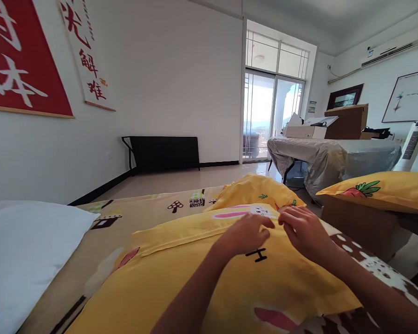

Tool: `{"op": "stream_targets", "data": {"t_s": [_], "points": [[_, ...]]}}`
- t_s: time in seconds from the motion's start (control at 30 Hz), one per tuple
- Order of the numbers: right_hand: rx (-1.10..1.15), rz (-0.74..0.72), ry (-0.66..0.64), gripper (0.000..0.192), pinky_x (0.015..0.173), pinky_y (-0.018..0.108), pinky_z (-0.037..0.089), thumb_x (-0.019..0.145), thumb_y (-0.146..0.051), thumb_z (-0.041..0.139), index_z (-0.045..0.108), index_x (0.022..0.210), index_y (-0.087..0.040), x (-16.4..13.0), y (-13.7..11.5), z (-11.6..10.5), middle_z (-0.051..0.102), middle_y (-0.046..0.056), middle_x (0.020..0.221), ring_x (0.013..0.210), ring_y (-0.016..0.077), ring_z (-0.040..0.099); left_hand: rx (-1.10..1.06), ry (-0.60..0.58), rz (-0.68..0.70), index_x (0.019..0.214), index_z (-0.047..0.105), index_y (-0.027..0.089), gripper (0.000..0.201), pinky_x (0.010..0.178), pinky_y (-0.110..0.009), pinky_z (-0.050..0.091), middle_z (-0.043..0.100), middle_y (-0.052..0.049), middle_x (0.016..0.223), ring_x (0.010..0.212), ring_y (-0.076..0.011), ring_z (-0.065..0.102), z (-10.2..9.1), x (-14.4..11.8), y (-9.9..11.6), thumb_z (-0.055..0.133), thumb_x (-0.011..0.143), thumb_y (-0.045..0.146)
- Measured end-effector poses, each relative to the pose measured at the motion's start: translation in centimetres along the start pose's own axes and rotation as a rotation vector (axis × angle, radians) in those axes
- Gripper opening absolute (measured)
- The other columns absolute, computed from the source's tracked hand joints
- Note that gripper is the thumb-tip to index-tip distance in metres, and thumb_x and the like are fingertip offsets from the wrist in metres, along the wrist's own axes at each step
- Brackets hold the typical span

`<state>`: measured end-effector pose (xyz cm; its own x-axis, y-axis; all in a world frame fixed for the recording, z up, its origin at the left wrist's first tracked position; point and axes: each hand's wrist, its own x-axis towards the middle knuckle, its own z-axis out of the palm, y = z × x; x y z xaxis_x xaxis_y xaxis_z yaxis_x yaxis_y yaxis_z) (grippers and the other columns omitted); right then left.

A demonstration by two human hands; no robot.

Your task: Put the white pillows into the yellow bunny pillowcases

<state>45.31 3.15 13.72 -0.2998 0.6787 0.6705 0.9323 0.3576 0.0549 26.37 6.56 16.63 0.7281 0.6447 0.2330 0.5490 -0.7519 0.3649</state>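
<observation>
A yellow pillowcase [181, 273] with rabbit and carrot prints lies spread over the bed in front of me. A folded flap runs across its upper part. Over the flap, near a printed rabbit face, is my left hand [245, 234], its thumb and index finger apart and nothing visible between them. Close beside it, my right hand [301, 229] has curled fingers pinching the cloth at the flap's edge. Left of the pillowcase rests a plain white pillow [28, 255]. Another yellow cloth piece [252, 188] lies crumpled just beyond the hands.
A patterned blanket [153, 204] covers the bed. At right, a yellow pillow [386, 188] lies on a cardboard box [365, 229]. Farther back stands a plastic-covered table [306, 150] with boxes. A black folded panel [165, 153] leans against the wall.
</observation>
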Motion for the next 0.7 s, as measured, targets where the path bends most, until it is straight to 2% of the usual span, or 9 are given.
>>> {"op": "stream_targets", "data": {"t_s": [0.03, 0.1, 0.17, 0.2, 0.33, 0.4, 0.47, 0.6, 0.7], "points": [[0.021, -0.013, -0.038, 0.027, 0.072, 0.033, 0.042, 0.088, -0.020, 0.035, 0.060, 0.079, -0.020, 2.3, -1.7, 0.5, 0.067, 0.006, 0.080, 0.077, 0.0206, 0.061, 0.047, 0.103, -0.139, 0.098, 0.070, 0.021, 0.036, 0.087, -0.025, 0.046, 0.072, -0.002, 0.104, 0.096, -0.0148, 0.063, -1.7, 0.3, -1.3, 0.037, 0.082, 0.018], [0.072, -0.001, -0.143, 0.032, 0.074, 0.034, 0.045, 0.094, -0.028, 0.033, 0.062, 0.084, -0.018, 6.5, -4.4, 2.2, 0.068, 0.008, 0.083, 0.081, 0.0215, 0.064, 0.137, 0.217, -0.343, 0.095, 0.068, 0.013, 0.039, 0.083, -0.031, 0.045, 0.071, -0.011, 0.101, 0.093, -0.0205, 0.063, -4.3, 0.7, -4.4, 0.032, 0.081, 0.015], [0.166, -0.013, -0.293, 0.038, 0.077, 0.032, 0.047, 0.094, -0.042, 0.037, 0.063, 0.096, -0.014, 9.6, -6.6, 4.8, 0.069, 0.010, 0.091, 0.085, 0.0206, 0.066, 0.217, 0.275, -0.507, 0.100, 0.066, 0.007, 0.039, 0.082, -0.037, 0.044, 0.069, -0.018, 0.102, 0.096, -0.0263, 0.062, -5.3, 0.7, -7.5, 0.032, 0.080, 0.016], [0.198, -0.025, -0.355, 0.044, 0.078, 0.031, 0.048, 0.093, -0.047, 0.038, 0.063, 0.100, -0.012, 10.6, -7.6, 6.2, 0.069, 0.010, 0.095, 0.087, 0.0197, 0.066, 0.249, 0.292, -0.568, 0.104, 0.064, 0.006, 0.040, 0.084, -0.038, 0.043, 0.067, -0.019, 0.106, 0.099, -0.0280, 0.061, -5.2, 0.5, -8.9, 0.032, 0.081, 0.017], [0.258, -0.084, -0.340, 0.043, 0.092, 0.032, 0.043, 0.095, -0.041, 0.034, 0.060, 0.111, -0.011, 10.7, -9.4, 12.2, 0.065, 0.010, 0.114, 0.110, 0.0204, 0.059, 0.295, 0.256, -0.718, 0.105, 0.064, 0.012, 0.042, 0.091, -0.040, 0.043, 0.067, -0.017, 0.113, 0.107, -0.0282, 0.061, -1.5, -2.2, -14.1, 0.028, 0.087, 0.024], [0.281, -0.091, -0.341, 0.038, 0.098, 0.035, 0.040, 0.094, -0.037, 0.037, 0.061, 0.112, -0.014, 9.3, -8.2, 14.4, 0.064, 0.011, 0.118, 0.115, 0.0209, 0.056, 0.303, 0.247, -0.794, 0.107, 0.065, 0.014, 0.044, 0.097, -0.039, 0.041, 0.064, -0.014, 0.120, 0.114, -0.0267, 0.058, 0.4, -4.3, -16.8, 0.027, 0.088, 0.029], [0.303, -0.051, -0.331, 0.038, 0.103, 0.039, 0.036, 0.095, -0.037, 0.036, 0.060, 0.116, -0.017, 7.6, -5.6, 15.8, 0.060, 0.011, 0.127, 0.121, 0.0212, 0.052, 0.310, 0.255, -0.860, 0.114, 0.062, 0.014, 0.051, 0.098, -0.040, 0.041, 0.060, -0.014, 0.127, 0.116, -0.0266, 0.057, 1.3, -6.4, -19.2, 0.023, 0.090, 0.034], [0.315, 0.139, -0.349, 0.049, 0.110, 0.046, 0.027, 0.096, -0.046, 0.028, 0.052, 0.131, -0.021, 4.5, 1.4, 16.7, 0.048, 0.010, 0.141, 0.133, 0.0234, 0.039, 0.325, 0.249, -0.889, 0.123, 0.059, 0.021, 0.054, 0.101, -0.039, 0.040, 0.057, -0.007, 0.133, 0.123, -0.0250, 0.052, 0.3, -9.2, -22.9, 0.024, 0.090, 0.045], [0.382, 0.208, -0.391, 0.056, 0.113, 0.044, 0.024, 0.096, -0.050, 0.021, 0.041, 0.140, -0.022, 1.7, 5.3, 17.2, 0.039, 0.006, 0.147, 0.138, 0.0205, 0.031, 0.364, 0.264, -0.934, 0.116, 0.065, 0.021, 0.054, 0.091, -0.041, 0.048, 0.066, -0.008, 0.120, 0.109, -0.0278, 0.062, -0.7, -11.3, -25.6, 0.025, 0.089, 0.044]]}}
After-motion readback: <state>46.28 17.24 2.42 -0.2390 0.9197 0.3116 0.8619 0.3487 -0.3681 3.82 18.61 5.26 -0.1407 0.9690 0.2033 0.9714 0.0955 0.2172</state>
